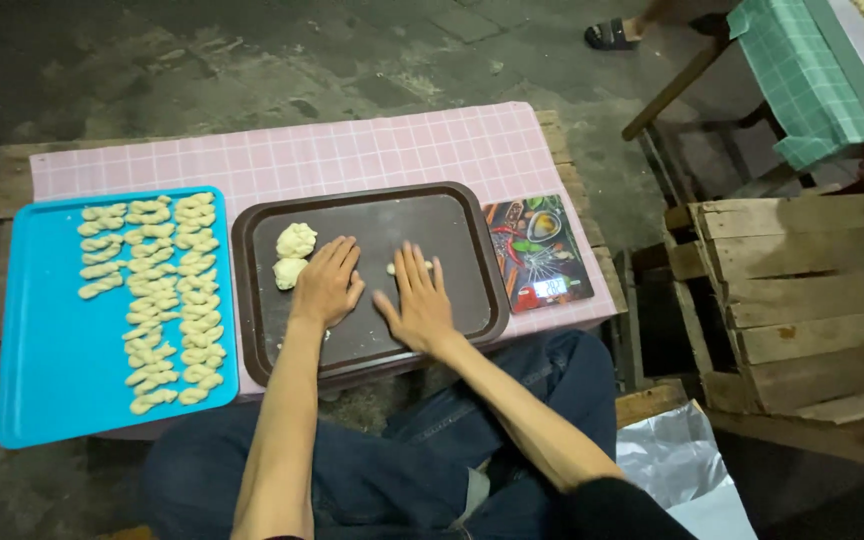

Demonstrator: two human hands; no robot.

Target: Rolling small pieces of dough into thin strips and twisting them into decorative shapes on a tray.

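Pressing L hand (pixel 326 283) + R hand (pixel 418 300) flat, brown tray (pixel 472 260) | colourful scale (pixel 538 252) right

Both hands (pixel 327 282) (pixel 420 300) flat, fingers spread, palms down

My right hand (pixel 419 300) covered most of a small dough piece (pixel 391 268), so its shape was unclear. My left hand (pixel 327 282) hid whatever lay beneath it. The scale (pixel 539 255) display was too small to read.
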